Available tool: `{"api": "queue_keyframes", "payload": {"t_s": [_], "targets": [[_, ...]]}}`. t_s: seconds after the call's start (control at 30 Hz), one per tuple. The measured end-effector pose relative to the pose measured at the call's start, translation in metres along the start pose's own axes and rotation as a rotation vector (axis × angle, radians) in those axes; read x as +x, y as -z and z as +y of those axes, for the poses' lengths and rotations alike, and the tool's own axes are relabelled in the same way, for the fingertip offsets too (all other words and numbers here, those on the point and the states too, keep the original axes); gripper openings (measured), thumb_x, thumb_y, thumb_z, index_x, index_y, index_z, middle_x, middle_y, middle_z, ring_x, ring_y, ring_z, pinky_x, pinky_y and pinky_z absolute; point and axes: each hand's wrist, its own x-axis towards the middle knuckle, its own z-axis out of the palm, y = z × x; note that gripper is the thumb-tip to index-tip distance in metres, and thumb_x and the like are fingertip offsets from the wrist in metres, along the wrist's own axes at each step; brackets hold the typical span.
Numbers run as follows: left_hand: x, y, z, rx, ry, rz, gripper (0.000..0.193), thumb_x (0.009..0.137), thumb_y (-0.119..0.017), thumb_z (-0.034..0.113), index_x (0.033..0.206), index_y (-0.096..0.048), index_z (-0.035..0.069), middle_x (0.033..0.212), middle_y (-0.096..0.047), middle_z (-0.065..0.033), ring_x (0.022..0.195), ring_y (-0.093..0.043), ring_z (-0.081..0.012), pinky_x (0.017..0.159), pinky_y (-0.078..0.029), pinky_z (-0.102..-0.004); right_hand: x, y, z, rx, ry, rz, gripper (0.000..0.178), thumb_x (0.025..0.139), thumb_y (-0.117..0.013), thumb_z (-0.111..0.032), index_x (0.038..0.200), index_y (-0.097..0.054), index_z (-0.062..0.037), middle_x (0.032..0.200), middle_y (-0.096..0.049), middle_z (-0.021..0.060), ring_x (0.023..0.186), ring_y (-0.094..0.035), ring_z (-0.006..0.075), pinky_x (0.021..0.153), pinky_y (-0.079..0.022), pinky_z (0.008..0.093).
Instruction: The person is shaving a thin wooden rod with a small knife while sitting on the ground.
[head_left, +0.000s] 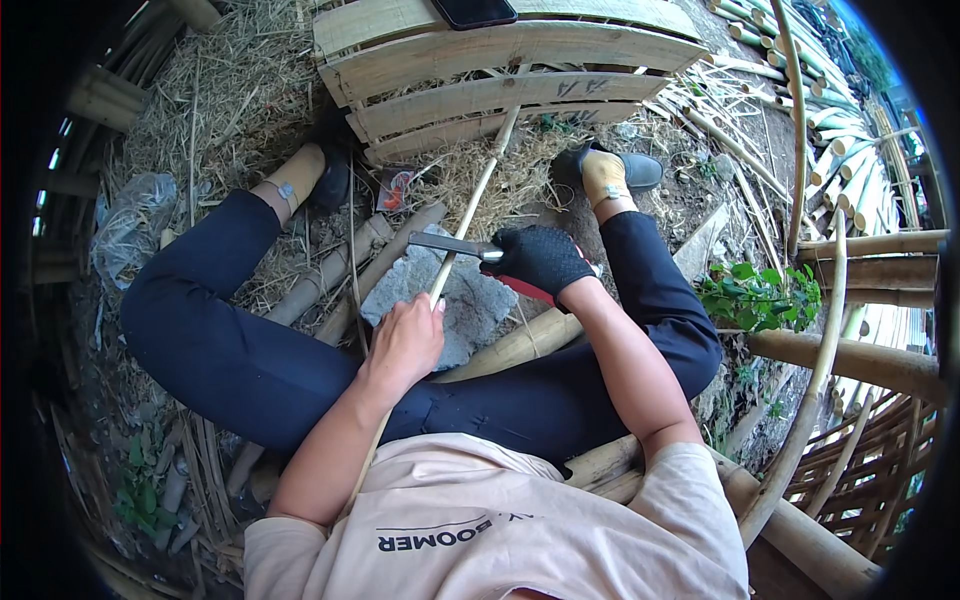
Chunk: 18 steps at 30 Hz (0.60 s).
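Long, thin, pale bamboo strip [490, 170] is running from seven to twelve o'clock, bare left hand [407, 338] is curling snugly around it at eight, rough grey stone [470, 312] is lying below, black-and-red-gloved right hand [540, 262] is tightly gripping a straight grey metal knife [460, 246] crossing the strip, slatted wooden crate [430, 98] is standing at twelve.

A head-worn fisheye looks steeply down and forward. The beige shirt [480, 490] lies close at bottom centre, the wooden crate [450, 60] farther off at top.
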Motion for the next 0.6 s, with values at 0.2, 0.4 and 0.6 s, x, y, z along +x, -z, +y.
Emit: {"api": "queue_keyframes", "payload": {"t_s": [0.2,0.4,0.6], "targets": [[0.006,0.024,0.002,-0.411,0.186,-0.268,0.038,0.108,-0.042,0.031,0.096,-0.057,-0.002,0.068,-0.063,-0.014,0.055,-0.067,-0.0221,0.048,-0.051,-0.0376,-0.009,0.015,-0.018,0.113,-0.055,0.173,0.038,0.084,-0.071,-0.047,0.102,-0.074,-0.0127,0.091,-0.073,0.0172,0.089,-0.071,0.0367,0.08,-0.055,0.0461],[0.006,0.023,-0.01,-0.529,0.18,-0.371,0.038,0.11,-0.039,0.037,0.096,-0.049,0.004,0.063,-0.052,-0.0036,0.045,-0.047,-0.0099,0.04,-0.04,-0.0283,-0.012,0.018,-0.016,0.185,-0.073,0.197,0.038,0.085,-0.071,-0.046,0.101,-0.075,-0.0112,0.089,-0.072,0.0182,0.086,-0.07,0.0388,0.078,-0.054,0.0466],[0.009,0.013,-0.007,-0.641,0.215,-0.443,0.038,0.108,-0.043,0.043,0.091,-0.046,0.009,0.064,-0.045,0.0013,0.05,-0.041,-0.0065,0.041,-0.035,-0.0281,-0.009,0.003,-0.01,-0.003,-0.018,0.074,0.034,0.084,-0.07,-0.045,0.094,-0.074,-0.0123,0.085,-0.073,0.0169,0.084,-0.072,0.0361,0.078,-0.056,0.0476]]}}
